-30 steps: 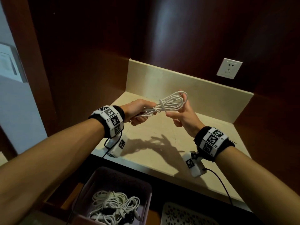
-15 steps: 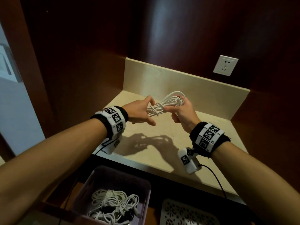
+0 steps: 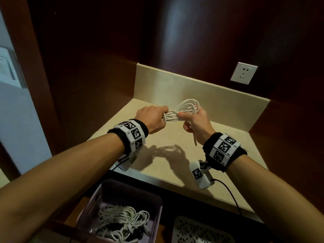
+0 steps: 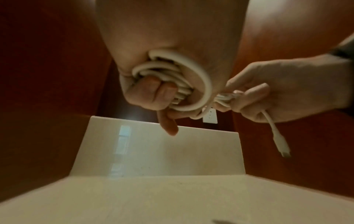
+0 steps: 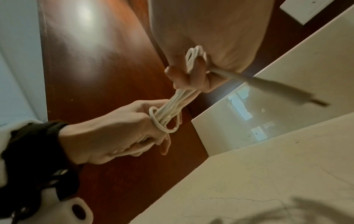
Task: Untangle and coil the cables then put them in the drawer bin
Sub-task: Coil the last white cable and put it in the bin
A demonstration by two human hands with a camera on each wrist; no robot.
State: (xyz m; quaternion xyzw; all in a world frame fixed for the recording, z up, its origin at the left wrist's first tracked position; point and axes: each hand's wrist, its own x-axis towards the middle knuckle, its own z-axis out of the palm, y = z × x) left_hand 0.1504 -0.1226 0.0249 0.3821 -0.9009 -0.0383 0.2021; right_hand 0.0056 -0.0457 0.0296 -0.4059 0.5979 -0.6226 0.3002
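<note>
The right hand (image 5: 193,77) fills the upper middle of the view, its fingers (image 5: 178,75) curled round one end of a bundle of white cable (image 5: 172,104). A loop of the cable pokes out above the fingers. A blurred loose end (image 5: 268,86) juts to the right, ending in a plug. The strands run down and left to the left hand (image 5: 114,130), which grips the other end; a turn of cable circles the bundle there. A black wristband (image 5: 38,145) sits on that wrist. Below lies the cream worktop (image 5: 268,174) with its upstand (image 5: 268,98); a dark wood panel (image 5: 95,60) stands behind.
</note>
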